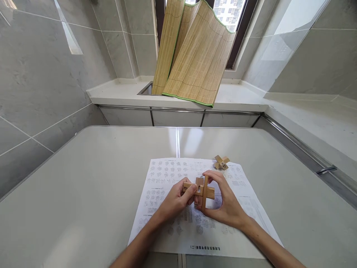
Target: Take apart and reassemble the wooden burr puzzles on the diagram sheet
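Both hands hold a partly joined wooden burr puzzle [199,190] above a printed sheet. My left hand [178,194] pinches the left end of a lengthwise wooden bar marked with a dark character. My right hand [225,203] grips an upright wooden stick [205,191] by its two ends, thumb below and fingers above. That stick crosses the lengthwise bar near its right end. A shorter block stands behind the bar, and another marked piece shows below it. The fingers hide part of the joint.
An assembled wooden burr puzzle [221,162] rests at the sheet's far right corner. The printed sheet [139,223] with small diagrams lies on a pale folding table [83,186]. Beyond it, a bamboo mat [198,59] leans on a white ledge [119,93] by the window.
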`<action>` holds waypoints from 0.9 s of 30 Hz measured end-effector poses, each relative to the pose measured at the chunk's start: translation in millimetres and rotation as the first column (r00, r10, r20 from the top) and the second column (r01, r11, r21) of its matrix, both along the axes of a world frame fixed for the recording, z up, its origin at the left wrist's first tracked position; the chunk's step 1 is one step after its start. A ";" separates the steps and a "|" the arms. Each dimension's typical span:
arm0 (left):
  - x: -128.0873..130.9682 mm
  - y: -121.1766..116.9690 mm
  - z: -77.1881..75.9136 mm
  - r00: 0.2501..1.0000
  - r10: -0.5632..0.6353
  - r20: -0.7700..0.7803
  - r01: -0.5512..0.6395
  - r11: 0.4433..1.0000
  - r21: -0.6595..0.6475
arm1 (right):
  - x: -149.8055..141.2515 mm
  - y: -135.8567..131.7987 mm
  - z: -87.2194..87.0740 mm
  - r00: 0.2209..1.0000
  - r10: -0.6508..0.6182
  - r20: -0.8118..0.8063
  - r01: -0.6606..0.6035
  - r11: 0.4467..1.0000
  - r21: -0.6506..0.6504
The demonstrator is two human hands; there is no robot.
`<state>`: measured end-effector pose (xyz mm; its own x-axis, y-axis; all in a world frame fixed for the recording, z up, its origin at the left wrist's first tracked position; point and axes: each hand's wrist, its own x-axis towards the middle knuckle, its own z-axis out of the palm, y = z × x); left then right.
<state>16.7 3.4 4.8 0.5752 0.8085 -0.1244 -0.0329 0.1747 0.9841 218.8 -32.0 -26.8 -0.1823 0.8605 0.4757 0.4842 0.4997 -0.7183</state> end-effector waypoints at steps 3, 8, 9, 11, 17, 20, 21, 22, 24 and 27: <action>-3.1 3.2 0.7 1.000 -0.019 -0.005 0.019 1.000 0.025 | 0.6 -0.2 3.5 1.000 -0.007 -0.018 0.006 1.000 -0.028; -9.5 8.0 2.9 0.998 -0.037 -0.041 0.040 0.997 0.069 | 3.9 0.2 5.1 0.998 0.009 -0.061 -0.013 0.998 -0.062; -10.5 8.6 3.9 0.998 -0.047 -0.048 0.050 0.996 0.071 | 4.4 0.4 4.8 0.997 0.021 -0.072 -0.026 0.997 -0.071; -12.0 9.7 6.1 0.996 -0.058 -0.065 0.063 0.995 0.079 | 5.0 1.0 4.2 0.995 0.040 -0.091 -0.047 0.996 -0.079; -14.0 11.6 10.7 0.994 -0.057 -0.094 0.066 0.993 0.093 | 5.5 1.2 4.8 0.995 0.047 -0.085 -0.054 0.996 -0.077; -13.3 12.2 9.4 0.995 -0.054 -0.082 0.061 0.994 0.086 | 5.6 1.0 3.9 0.994 0.031 -0.102 -0.039 0.996 -0.076; -12.9 12.5 8.4 0.996 -0.052 -0.077 0.058 0.995 0.086 | 5.5 1.1 3.3 0.993 0.024 -0.112 -0.033 0.997 -0.076; -12.3 12.8 7.3 0.996 -0.051 -0.073 0.058 0.995 0.087 | 5.3 1.1 2.7 0.992 0.019 -0.123 -0.029 0.997 -0.078; -11.0 13.3 5.0 0.996 -0.053 -0.066 0.059 0.994 0.090 | 4.5 1.3 1.7 0.989 0.014 -0.149 -0.028 0.995 -0.093; -9.8 13.8 2.6 0.997 -0.061 -0.055 0.065 0.994 0.082 | 2.7 1.0 1.9 0.985 0.011 -0.170 -0.032 0.992 -0.122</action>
<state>6.9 17.2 7.5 0.6197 0.7798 -0.0887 0.0274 0.0915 0.9954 221.5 -31.1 -24.9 -0.1271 0.9115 0.3911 0.3406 0.4104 -0.8459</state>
